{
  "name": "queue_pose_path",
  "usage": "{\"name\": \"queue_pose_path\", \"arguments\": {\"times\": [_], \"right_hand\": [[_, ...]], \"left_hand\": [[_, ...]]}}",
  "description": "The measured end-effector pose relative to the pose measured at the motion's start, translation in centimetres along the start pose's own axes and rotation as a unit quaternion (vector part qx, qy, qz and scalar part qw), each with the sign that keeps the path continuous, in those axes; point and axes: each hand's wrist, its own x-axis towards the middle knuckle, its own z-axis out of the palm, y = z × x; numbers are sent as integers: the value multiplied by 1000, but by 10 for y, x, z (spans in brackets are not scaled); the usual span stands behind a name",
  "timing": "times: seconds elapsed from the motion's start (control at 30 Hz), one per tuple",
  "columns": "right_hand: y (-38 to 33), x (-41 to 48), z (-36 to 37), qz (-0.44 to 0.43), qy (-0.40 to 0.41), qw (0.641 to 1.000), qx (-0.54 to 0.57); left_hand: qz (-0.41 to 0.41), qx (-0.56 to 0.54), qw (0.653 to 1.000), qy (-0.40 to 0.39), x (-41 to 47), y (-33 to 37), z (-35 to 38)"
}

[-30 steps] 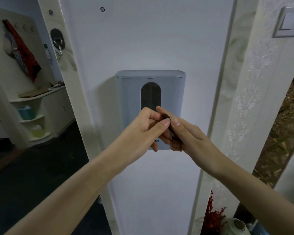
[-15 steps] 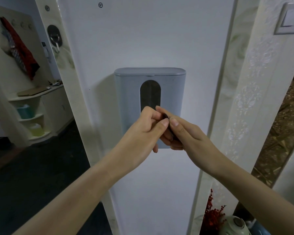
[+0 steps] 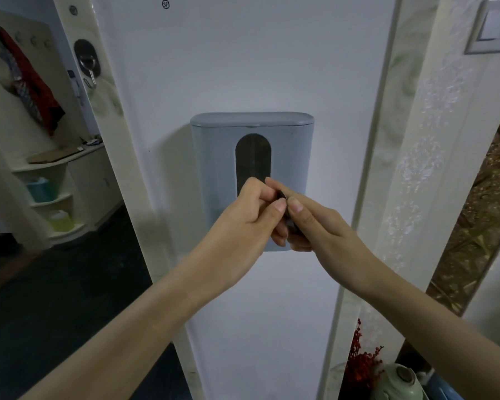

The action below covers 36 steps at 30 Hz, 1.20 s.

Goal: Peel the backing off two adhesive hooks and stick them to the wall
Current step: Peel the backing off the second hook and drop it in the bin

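A small dark adhesive hook point(image 3: 281, 195) is pinched between both hands in front of the white wall panel point(image 3: 243, 67). My right hand point(image 3: 315, 223) grips it from the right with thumb and fingers. My left hand point(image 3: 248, 215) presses its thumb and fingertips on the hook's left edge. Most of the hook is hidden by the fingers, and its backing cannot be made out. Another dark hook point(image 3: 87, 60) with a metal prong is stuck high on the cream strip at the left.
A grey wall-mounted box point(image 3: 289, 151) with a dark oval window hangs right behind my hands. A light switch point(image 3: 494, 26) sits at the upper right. Red dried flowers point(image 3: 360, 365) and a green pot point(image 3: 399, 382) stand at the lower right. Shelves point(image 3: 52, 197) are at the left.
Both hands stay pinched on the hook at nearly the same spot. The view has shifted slightly, so the grey box and wall hook sit a little higher.
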Motion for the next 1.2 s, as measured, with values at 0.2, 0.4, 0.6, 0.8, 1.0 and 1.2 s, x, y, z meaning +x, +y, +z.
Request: {"name": "queue_pose_path", "arguments": {"times": [0.2,0.4,0.6,0.8,1.0,1.2], "right_hand": [[-1,2,3,-16,10,1000,-10],[-3,2,2,-11,17,1000,-20],[-7,2,2,-9,6,1000,0],[-10,1,2,-5,-2,1000,17],[-13,-2,4,-10,-10,1000,11],[-13,-3,5,-2,1,1000,-2]], "left_hand": [[8,-7,1000,-1,0,2,2],[7,-16,1000,19,0,1,1],[-50,12,999,12,1,2,-6],[-62,22,997,-44,-2,5,-8],[-49,0,998,-31,-6,8,-2],[-39,3,999,-20,-7,7,1]]}}
